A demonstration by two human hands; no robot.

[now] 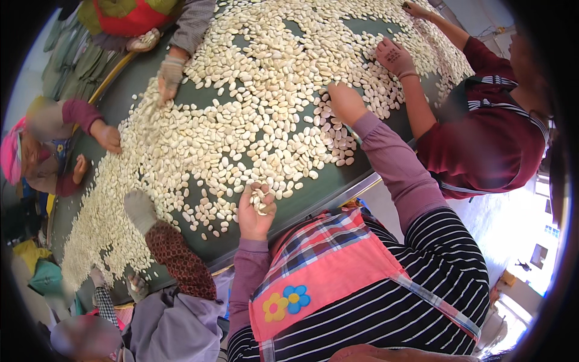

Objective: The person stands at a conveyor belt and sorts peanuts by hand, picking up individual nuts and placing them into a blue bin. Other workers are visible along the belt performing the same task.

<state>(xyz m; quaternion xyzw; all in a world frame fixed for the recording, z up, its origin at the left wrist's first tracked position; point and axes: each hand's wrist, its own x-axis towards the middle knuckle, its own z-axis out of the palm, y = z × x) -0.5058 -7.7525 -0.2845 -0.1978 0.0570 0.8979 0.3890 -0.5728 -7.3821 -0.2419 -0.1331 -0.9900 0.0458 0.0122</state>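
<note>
Large white beans lie spread over a dark green work surface. My left hand is palm up near the front edge, its fingers curled around a small handful of white beans. Farther out and to the right, my right hand reaches down among the beans with its back towards me. Its fingers are bent and the tips are hidden, so whether it pinches a bean cannot be seen. Loose beans lie just left of and below that hand.
A metal rim runs along the near edge of the surface. Co-workers' hands touch the beans: a gloved hand on the right, another gloved hand on the left, and a gloved hand across. Folded sacks lie beyond.
</note>
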